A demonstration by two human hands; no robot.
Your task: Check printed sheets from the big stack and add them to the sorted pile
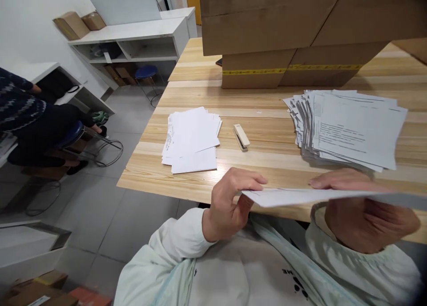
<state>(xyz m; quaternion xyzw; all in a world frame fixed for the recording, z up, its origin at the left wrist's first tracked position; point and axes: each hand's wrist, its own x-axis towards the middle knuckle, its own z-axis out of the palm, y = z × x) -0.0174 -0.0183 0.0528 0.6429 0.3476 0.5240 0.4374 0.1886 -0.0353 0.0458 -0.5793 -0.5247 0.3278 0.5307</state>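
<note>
From the head camera, both hands hold a thin set of printed sheets (300, 195) edge-on, just off the near edge of the wooden table (267, 141), close to the person's chest. The left hand (227, 203) pinches the set's left corner, thumb under and fingers curled over the top. The right hand (363, 208) supports it from beneath, its fingers (333, 180) showing above the paper, so it too grips the set. Toward the right edge of the table lies a thick, fanned stack of printed pages (350, 128); nearer the left edge lies a smaller, loosely squared pile of white sheets (191, 139). A cream stapler (240, 137) lies between them, untouched and apart from both. Cardboard boxes (287, 34) stand along the far edge. Judging by the piles, a modest share of the pages is dealt with and the larger stack remains. A seated person's sleeve (23, 106) shows at far left.
</note>
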